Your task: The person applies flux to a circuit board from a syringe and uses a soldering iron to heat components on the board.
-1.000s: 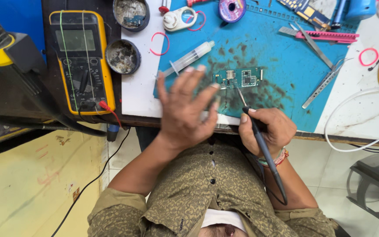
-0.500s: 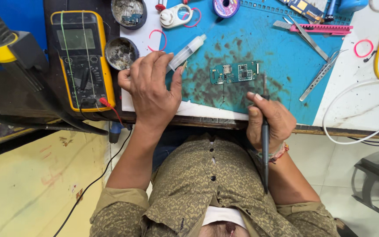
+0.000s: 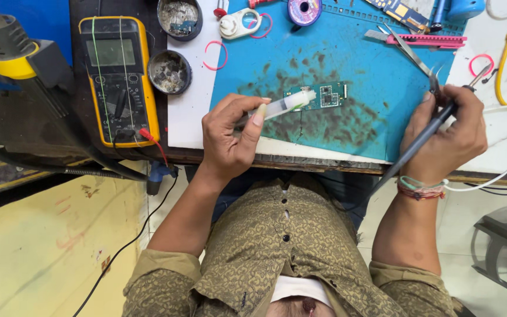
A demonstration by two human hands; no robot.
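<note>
Over the circuit board [image 3: 323, 95], left hand [image 3: 230, 138] now holds syringe [image 3: 283, 106]

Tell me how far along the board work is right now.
Set up: the small green circuit board lies on the blue mat. In hand: the left hand holds a syringe with its tip at the board; the right hand holds the soldering iron off to the side. Soldering itself looks not yet begun.
</note>
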